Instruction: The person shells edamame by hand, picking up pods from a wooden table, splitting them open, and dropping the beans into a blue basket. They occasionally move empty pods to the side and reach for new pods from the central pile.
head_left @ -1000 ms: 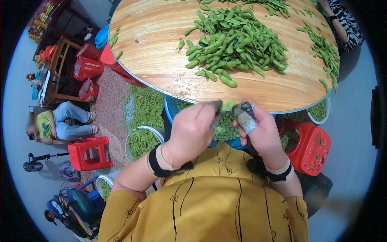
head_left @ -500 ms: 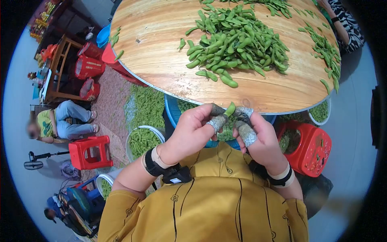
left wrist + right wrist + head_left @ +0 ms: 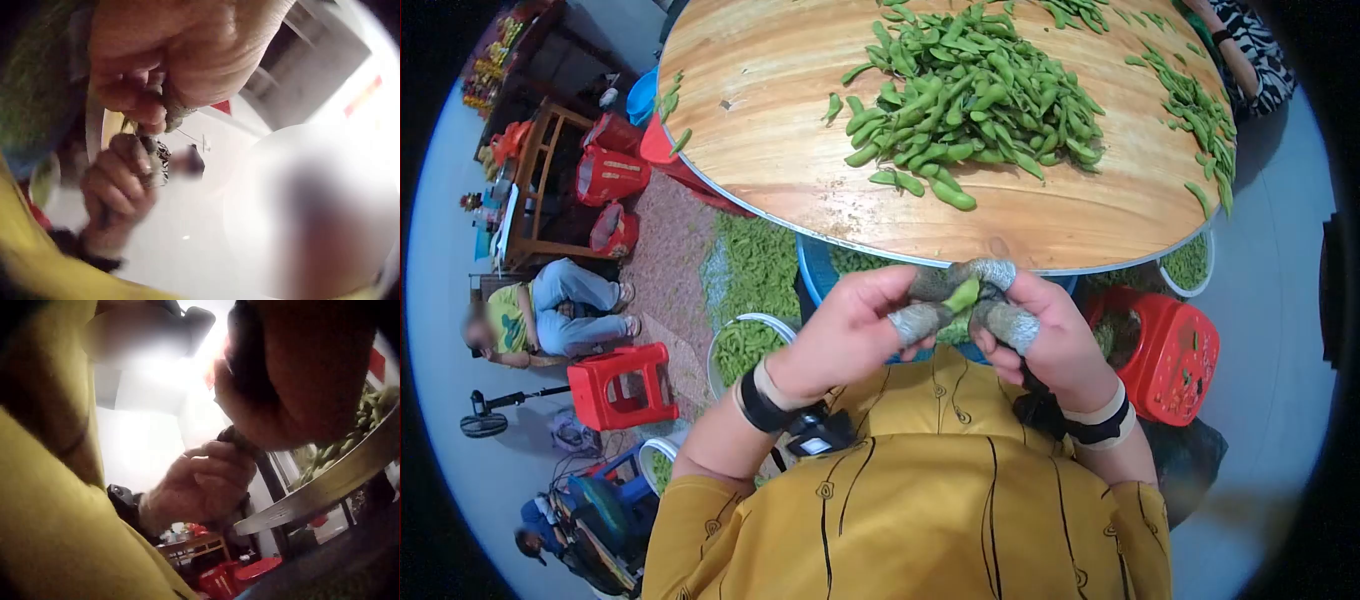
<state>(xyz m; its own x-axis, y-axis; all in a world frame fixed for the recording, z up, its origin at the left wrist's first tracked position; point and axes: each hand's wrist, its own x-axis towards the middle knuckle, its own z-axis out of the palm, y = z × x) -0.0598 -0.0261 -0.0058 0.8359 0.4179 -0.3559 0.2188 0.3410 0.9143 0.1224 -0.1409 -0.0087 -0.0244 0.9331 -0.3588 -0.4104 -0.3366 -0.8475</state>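
Note:
Just in front of the table edge, a green edamame pod [image 3: 964,294] is held between the two hands. My left hand [image 3: 840,325] pinches it between thumb and forefinger, its fingertips wrapped in grey, dirty tape. My right hand [image 3: 1055,325], with taped thumb and forefinger, closes on the pod's other side. The fingertips of both hands meet around it. In the left wrist view the left hand [image 3: 187,50] is above the right hand [image 3: 119,187]. The right wrist view shows the left hand [image 3: 200,481] beyond the dark right hand [image 3: 300,381]; the pod is hidden there.
A heap of edamame pods [image 3: 980,100] lies on the round wooden table [image 3: 770,150]. Below its edge is a blue basin [image 3: 810,275] with beans. A white bucket of pods [image 3: 750,350] stands left, a red stool [image 3: 1180,360] right. Another person [image 3: 1260,60] sits across the table.
The left hand has turned so its thumb faces up, and both hands' fingertips have drawn together around the pod. The pod tilts more than half a second ago.

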